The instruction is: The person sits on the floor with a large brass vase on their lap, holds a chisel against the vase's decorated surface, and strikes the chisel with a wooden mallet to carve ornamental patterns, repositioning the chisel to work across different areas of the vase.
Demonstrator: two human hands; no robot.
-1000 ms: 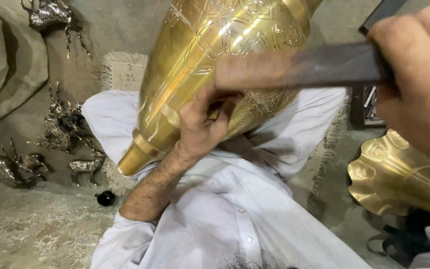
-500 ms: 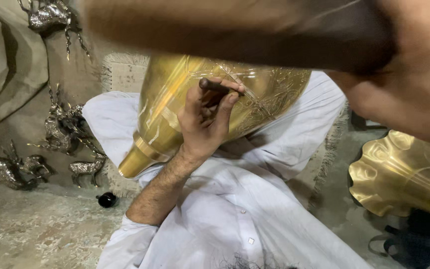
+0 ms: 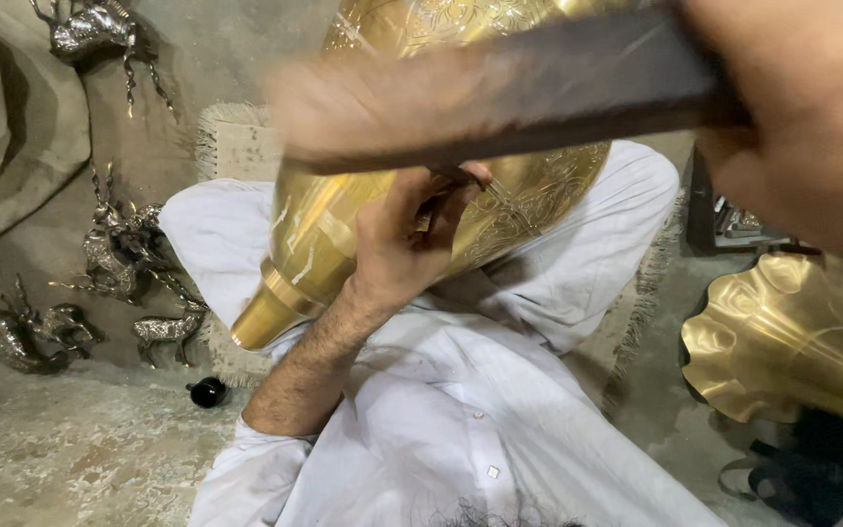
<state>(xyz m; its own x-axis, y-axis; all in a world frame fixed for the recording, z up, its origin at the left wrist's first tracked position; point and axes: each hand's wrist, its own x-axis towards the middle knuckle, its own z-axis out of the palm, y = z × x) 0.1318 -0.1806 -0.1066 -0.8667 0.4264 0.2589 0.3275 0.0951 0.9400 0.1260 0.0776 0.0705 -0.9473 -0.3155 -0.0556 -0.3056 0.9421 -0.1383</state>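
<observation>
— How would that big engraved brass vase handle?

— Heavy and rigid, I'd judge, with a polished skin that looks slippery. It lies tilted across the lap of the person in white clothes, narrow foot down to the left. The flared foot ring or the wide body braced against the legs seems the safest hold; thin sheet brass could dent under a stray blow.

— And the left hand?

— It rests against the vase's engraved side, fingers curled tight around a small dark engraving tool whose tip meets the metal.

— The right hand?

— Wrapped fully closed around the dark wooden mallet, blurred, held above the tool. Its fingers are too close and smeared to read finely.

— Anything nearby?

— A scalloped brass bowl lies to the right, small silvery deer figurines on the floor to the left.
</observation>
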